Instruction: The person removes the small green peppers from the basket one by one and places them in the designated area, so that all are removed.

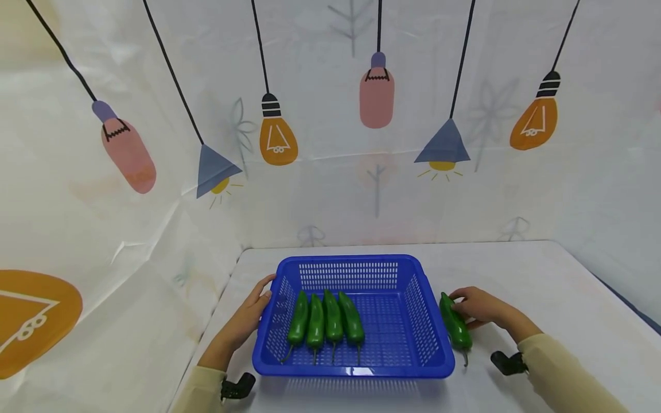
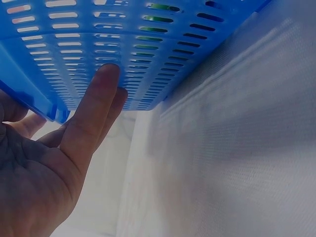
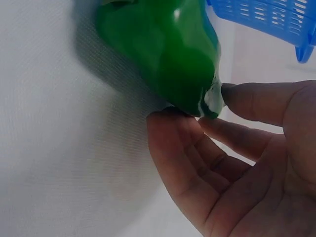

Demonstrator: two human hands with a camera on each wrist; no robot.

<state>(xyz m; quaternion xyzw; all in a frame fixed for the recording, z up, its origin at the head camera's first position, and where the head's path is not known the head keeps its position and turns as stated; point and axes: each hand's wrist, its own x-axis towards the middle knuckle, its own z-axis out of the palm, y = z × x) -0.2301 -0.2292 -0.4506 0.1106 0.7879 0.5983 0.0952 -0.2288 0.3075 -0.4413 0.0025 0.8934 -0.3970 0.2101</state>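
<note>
A blue plastic basket (image 1: 356, 371) with slotted walls stands on the table. Several green chili peppers (image 1: 333, 321) lie side by side in its left half, stems toward the front. My left hand (image 1: 252, 310) holds the basket's left side at the rim; in the left wrist view, fingers (image 2: 86, 121) lie along the outer slotted wall. To the right of the basket, my right hand (image 1: 477, 305) pinches another green chili pepper (image 1: 457, 330) by its far, pointed end, between thumb and fingers. Up close, that pepper (image 3: 168, 54) is just above or on the white surface; I cannot tell which.
The white-covered table (image 1: 542, 287) extends on both sides of the basket. Behind it hangs a pale wall sheet (image 1: 330, 201) printed with lamps and bulbs. Black wrist devices (image 1: 238, 386) sit on both wrists, over beige sleeves.
</note>
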